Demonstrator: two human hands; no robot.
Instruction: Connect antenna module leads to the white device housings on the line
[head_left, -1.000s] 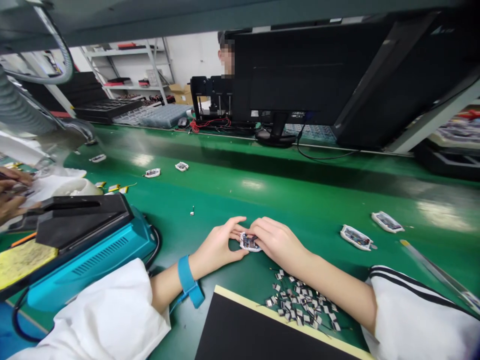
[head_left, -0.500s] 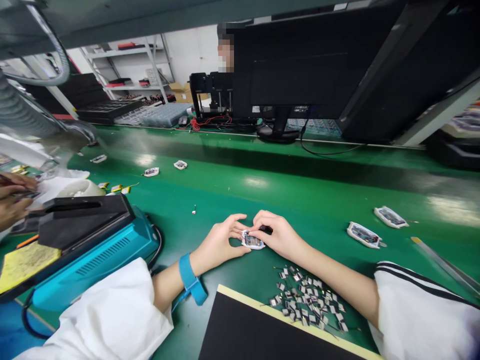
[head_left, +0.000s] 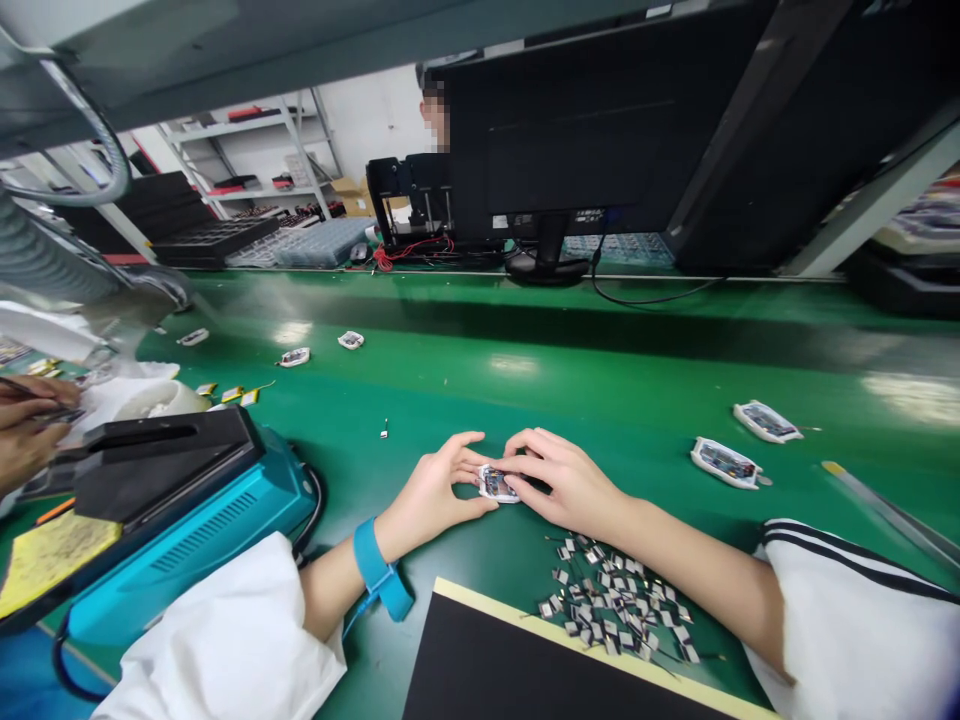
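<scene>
Circuit board, small and white-rimmed, sits pinched on the green bench between the left hand and the right hand, their fingertips closing on it, seemingly to steady it. A loose heap of tiny metal tabs lies near and right, within easy reach, and an anti-static wrist strap circles the left wrist. Fingers hide most of the board, and a dark thing beneath the right hand cannot be made out.

A white wall; grey metal shelving stands before it.
</scene>
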